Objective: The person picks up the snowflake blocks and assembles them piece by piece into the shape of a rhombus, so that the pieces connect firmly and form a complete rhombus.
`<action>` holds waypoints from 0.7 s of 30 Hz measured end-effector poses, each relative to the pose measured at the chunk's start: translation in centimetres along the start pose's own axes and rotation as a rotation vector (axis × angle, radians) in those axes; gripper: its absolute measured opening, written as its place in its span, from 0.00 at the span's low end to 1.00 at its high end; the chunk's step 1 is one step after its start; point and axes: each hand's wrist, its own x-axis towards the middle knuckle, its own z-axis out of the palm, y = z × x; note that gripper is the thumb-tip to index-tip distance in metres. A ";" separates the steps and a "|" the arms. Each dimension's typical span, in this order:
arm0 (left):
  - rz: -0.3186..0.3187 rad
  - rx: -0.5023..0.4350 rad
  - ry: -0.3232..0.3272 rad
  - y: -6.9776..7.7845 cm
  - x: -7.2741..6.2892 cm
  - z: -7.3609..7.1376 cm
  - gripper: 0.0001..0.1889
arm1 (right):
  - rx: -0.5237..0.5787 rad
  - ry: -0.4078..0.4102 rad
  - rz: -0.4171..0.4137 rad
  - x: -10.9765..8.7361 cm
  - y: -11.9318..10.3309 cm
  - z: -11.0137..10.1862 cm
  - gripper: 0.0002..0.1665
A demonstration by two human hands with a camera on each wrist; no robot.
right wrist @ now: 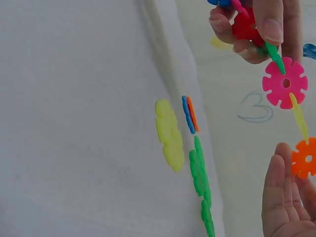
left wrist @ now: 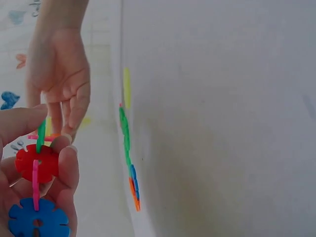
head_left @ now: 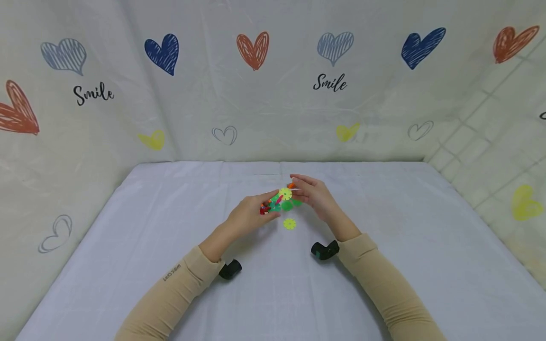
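Note:
My left hand (head_left: 249, 213) grips a chain of slotted plastic discs, with the thumb and fingers around its red disc (left wrist: 39, 164) and green disc (left wrist: 41, 137). A blue disc (left wrist: 38, 219) hangs at the palm end, joined by a pink one (left wrist: 35, 185). Beyond the fingertips the chain runs through another pink disc (right wrist: 285, 84) and a yellow disc (head_left: 285, 193) to an orange disc (right wrist: 305, 158). My right hand (head_left: 314, 198) is beside that orange end, its fingers extended and fingertips right at the disc.
On the white-covered table beneath the hands lie several loose green discs (head_left: 286, 205). A loose yellow disc (head_left: 289, 224) sits nearer to me. Blue (right wrist: 188, 114) and orange discs (right wrist: 193, 114) also lie there. A black wrist camera (head_left: 325, 250) juts inward from the right wrist.

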 end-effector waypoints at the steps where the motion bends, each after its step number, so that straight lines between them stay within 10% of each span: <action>1: 0.002 -0.002 -0.002 0.0 0.0 0.0 0.35 | 0.009 0.011 0.003 0.0 -0.1 0.0 0.32; 21: -0.019 0.054 -0.006 0.3 0.5 0.3 0.32 | -0.060 -0.048 0.028 0.2 -0.2 0.5 0.28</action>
